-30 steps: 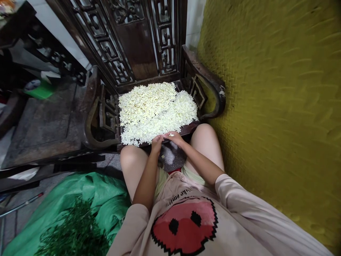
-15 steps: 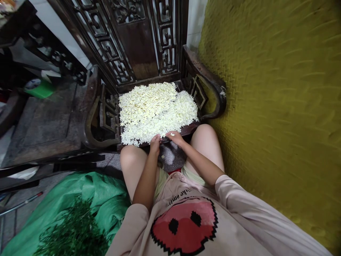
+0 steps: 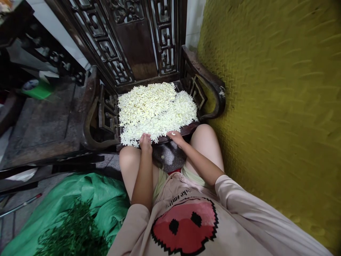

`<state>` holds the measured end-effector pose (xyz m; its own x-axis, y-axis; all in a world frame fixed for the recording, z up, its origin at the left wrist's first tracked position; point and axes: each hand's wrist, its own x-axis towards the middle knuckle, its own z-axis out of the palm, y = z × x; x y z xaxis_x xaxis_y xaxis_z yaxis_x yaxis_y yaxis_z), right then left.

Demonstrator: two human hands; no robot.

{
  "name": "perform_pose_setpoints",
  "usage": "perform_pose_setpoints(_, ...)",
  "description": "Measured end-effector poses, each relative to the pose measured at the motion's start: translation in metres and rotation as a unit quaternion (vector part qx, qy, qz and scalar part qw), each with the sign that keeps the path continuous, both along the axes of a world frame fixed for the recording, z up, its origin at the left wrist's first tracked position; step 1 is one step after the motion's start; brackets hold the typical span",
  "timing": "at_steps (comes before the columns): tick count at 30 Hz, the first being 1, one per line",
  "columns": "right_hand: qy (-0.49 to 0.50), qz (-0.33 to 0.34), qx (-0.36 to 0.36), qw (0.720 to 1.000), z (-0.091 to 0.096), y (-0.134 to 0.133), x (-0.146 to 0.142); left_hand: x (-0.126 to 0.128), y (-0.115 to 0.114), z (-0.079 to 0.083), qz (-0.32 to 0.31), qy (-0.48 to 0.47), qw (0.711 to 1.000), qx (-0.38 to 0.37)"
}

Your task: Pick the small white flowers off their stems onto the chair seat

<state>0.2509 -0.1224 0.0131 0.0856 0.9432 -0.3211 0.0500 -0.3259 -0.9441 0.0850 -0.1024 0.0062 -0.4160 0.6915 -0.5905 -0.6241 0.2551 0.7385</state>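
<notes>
Two adjoining heaps of small white flowers (image 3: 160, 119) cover most of the wooden chair seat, the rear heap more cream-toned. At the near left edge of the flowers is my left hand (image 3: 145, 143), its fingers drawn together against the blossoms; whether a flower is between them is hidden. My right hand (image 3: 176, 138) stays by the front edge of the seat, fingers curled, with a white flower (image 3: 173, 133) held at them. A gap separates the two hands. Both forearms pass between or over my bare knees.
The dark carved chair (image 3: 220, 96) has curved arms on both sides. A textured yellow surface (image 3: 271, 106) rises close on my right. At left are a wooden seat (image 3: 48, 124) with a green box (image 3: 39, 89), a green sack (image 3: 87, 185) and leafy greens (image 3: 76, 231). One flower (image 3: 162, 156) lies below.
My left hand has moved left, away from my right hand, to the near edge of the flowers. My right hand has hardly moved and keeps its white flower.
</notes>
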Motion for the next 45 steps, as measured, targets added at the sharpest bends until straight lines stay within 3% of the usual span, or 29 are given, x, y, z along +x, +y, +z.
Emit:
perform_pose_setpoints(6,-0.005,0.03,-0.016,0.999,-0.003,-0.002,-0.001,0.012,-0.006,-0.001,-0.074,-0.016,0.997,0.008)
perform_pose_setpoints(14,-0.019,0.083,-0.02,0.996,-0.006,-0.004,-0.002,0.01,-0.005,0.002,-0.073,-0.024,0.997,0.007)
perform_pose_setpoints(25,-0.006,0.074,-0.019,0.997,-0.003,-0.005,-0.003,0.004,0.002,-0.002,-0.065,-0.004,0.998,0.027)
perform_pose_setpoints(31,-0.021,0.052,-0.02,0.998,-0.008,-0.004,-0.004,0.01,0.005,-0.006,-0.105,0.062,0.992,0.04)
perform_pose_setpoints(34,-0.027,0.052,-0.017,0.998,-0.01,-0.004,-0.003,0.022,-0.007,-0.005,-0.112,0.14,0.983,0.033)
perform_pose_setpoints(37,-0.03,0.051,-0.019,0.998,-0.011,-0.004,-0.003,0.034,-0.022,0.0,-0.13,0.212,0.965,0.085)
perform_pose_setpoints(41,-0.03,0.059,-0.015,0.998,-0.009,-0.004,-0.003,0.039,-0.032,0.007,-0.214,0.217,0.944,0.125)
perform_pose_setpoints(45,-0.02,0.067,-0.011,0.997,-0.007,-0.004,-0.001,0.038,-0.033,0.011,-0.237,0.238,0.93,0.147)
